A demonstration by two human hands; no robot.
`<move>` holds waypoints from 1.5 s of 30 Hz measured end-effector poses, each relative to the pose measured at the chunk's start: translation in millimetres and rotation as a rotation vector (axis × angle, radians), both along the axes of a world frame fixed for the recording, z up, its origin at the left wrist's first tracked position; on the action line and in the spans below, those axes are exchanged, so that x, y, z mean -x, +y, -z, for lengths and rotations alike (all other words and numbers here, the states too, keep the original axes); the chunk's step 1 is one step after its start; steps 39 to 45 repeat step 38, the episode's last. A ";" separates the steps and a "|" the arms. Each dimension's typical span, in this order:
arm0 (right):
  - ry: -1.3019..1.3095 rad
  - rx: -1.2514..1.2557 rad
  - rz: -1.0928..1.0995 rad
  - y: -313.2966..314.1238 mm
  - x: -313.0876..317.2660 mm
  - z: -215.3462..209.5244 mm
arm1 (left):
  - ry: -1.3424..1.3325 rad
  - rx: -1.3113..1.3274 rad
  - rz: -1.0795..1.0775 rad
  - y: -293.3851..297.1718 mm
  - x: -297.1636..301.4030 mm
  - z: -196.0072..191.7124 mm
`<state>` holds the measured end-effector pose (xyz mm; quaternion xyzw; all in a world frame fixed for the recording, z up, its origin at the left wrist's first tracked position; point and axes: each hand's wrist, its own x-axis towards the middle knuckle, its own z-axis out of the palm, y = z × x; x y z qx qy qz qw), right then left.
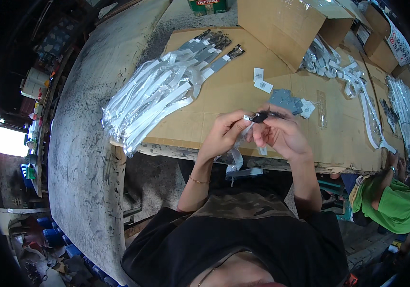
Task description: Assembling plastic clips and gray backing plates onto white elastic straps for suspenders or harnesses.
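Observation:
Over the front edge of the cardboard-covered table, my left hand (224, 134) pinches the end of a white strap (235, 161) between thumb and fingers. The strap hangs below my hands in clear plastic. My right hand (284, 136) is closed on a small black piece (261, 116) at that end, close against the left fingertips; its exact kind is unclear. Just beyond my right hand lie grey cards (284, 99) and a white card (306, 108). To the left spreads a pile of plastic-wrapped white straps (157, 91) with grey cards and black ends.
Two small white cards (263, 86) lie mid-table. An open cardboard box (279, 31) stands at the back, with loose white straps (327, 62) beside it. More wrapped straps (405, 119) lie far right, near a person in a green top (398, 205). A green container (208, 6) sits behind.

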<state>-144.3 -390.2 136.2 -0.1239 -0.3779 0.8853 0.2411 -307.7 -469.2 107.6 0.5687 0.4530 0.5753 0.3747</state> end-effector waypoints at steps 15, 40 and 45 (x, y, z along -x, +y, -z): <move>-0.191 -0.444 0.325 13.2 -34.3 -26.5 | -0.283 0.204 0.210 14.2 1.2 29.7; -0.443 -0.844 0.642 11.7 -31.8 -9.7 | -1.032 0.428 0.122 18.3 -32.7 22.0; -0.443 -0.844 0.642 11.7 -31.8 -9.7 | -1.032 0.428 0.122 18.3 -32.7 22.0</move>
